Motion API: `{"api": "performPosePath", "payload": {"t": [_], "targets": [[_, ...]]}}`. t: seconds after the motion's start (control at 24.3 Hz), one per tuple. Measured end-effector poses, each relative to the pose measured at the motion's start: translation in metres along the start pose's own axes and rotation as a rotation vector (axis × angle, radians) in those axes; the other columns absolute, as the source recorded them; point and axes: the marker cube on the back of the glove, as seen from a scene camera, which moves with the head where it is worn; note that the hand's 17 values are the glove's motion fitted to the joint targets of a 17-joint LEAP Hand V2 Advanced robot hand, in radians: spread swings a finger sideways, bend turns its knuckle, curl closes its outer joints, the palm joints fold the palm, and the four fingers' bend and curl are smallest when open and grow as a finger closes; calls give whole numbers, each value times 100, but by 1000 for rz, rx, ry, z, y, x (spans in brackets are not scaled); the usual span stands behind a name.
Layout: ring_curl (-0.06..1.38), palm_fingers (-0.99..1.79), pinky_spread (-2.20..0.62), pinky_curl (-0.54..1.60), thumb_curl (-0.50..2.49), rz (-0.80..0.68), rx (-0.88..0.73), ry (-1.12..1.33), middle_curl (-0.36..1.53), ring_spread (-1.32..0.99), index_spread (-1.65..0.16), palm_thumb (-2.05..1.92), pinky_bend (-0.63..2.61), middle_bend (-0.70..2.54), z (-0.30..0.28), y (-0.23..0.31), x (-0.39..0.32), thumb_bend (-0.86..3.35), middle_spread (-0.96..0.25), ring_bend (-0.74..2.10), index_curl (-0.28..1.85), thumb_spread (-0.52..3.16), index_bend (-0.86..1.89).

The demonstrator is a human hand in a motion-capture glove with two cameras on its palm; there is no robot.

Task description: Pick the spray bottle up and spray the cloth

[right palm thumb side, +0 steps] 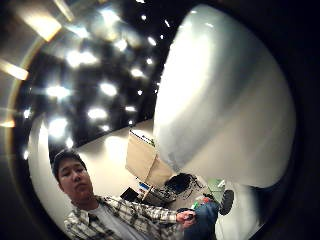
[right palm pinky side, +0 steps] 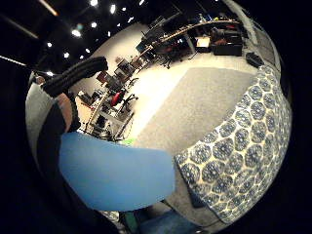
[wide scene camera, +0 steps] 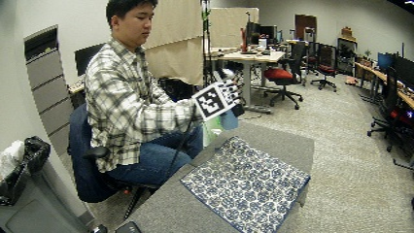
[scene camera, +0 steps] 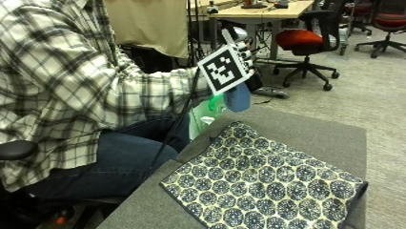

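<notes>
The gloved right hand (scene camera: 249, 64) holds a spray bottle in the air over the table's far edge, fingers curled round it. The bottle's blue body (scene camera: 238, 98) hangs below the hand, and its white top (scene camera: 229, 36) sticks out above. The blue-and-white patterned cloth (scene camera: 266, 183) lies flat on the grey table (scene camera: 317, 133), below and in front of the bottle. In the little finger side palm view the blue body (right palm pinky side: 114, 178) lies close against the palm, with the cloth (right palm pinky side: 239, 156) beyond it. The bottle's pale upper part (right palm thumb side: 225, 100) fills much of the thumb side view.
The person sits in a chair against the table's left side. A green-and-white object (scene camera: 206, 112) stands between their knees and the table. Behind are a desk (scene camera: 266, 9) and a red office chair (scene camera: 304, 38). A dark object (wide scene camera: 132, 227) lies at the table's near corner.
</notes>
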Motion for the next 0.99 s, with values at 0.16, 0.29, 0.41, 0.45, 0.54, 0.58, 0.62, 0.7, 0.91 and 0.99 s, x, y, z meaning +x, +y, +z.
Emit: {"api": "performPosePath", "payload": {"t": [0.16, 0.29, 0.41, 0.45, 0.54, 0.58, 0.62, 0.7, 0.91, 0.99], "targets": [[51, 125, -15, 44, 83, 8, -22, -17, 56, -16, -26, 112, 46, 58, 40, -12, 24, -3, -10, 60, 70, 15, 22], [51, 125, -15, 44, 83, 23, -55, -23, 56, -16, -26, 112, 46, 58, 67, -12, 43, -3, -10, 60, 70, 15, 21], [51, 124, -15, 43, 83, 23, -87, -6, 56, -16, -26, 112, 44, 58, 88, -10, 60, -3, -10, 60, 70, 16, 21], [51, 124, -15, 43, 83, 20, -96, 7, 56, -16, -25, 112, 44, 58, 92, -9, 66, -3, -10, 60, 70, 17, 21], [51, 124, -15, 43, 83, 17, -108, 20, 56, -15, -25, 112, 44, 57, 96, -8, 74, -3, -9, 59, 70, 17, 20], [51, 124, -15, 43, 83, 18, -108, 8, 56, -15, -25, 112, 44, 57, 97, -8, 75, -3, -9, 59, 70, 17, 20], [51, 124, -15, 43, 83, 21, -106, -12, 56, -15, -25, 113, 43, 57, 98, -8, 74, -3, -9, 59, 70, 17, 20], [51, 124, -16, 43, 82, 23, -96, -43, 56, -15, -25, 112, 44, 56, 99, -10, 73, -3, -9, 58, 70, 18, 19], [51, 125, -16, 43, 82, 26, -112, -51, 56, -16, -25, 112, 43, 56, 100, -9, 74, -3, -9, 58, 69, 18, 20], [51, 125, -17, 43, 82, 31, -134, -41, 56, -17, -25, 112, 44, 55, 100, -6, 75, -3, -9, 58, 69, 18, 19]]}}
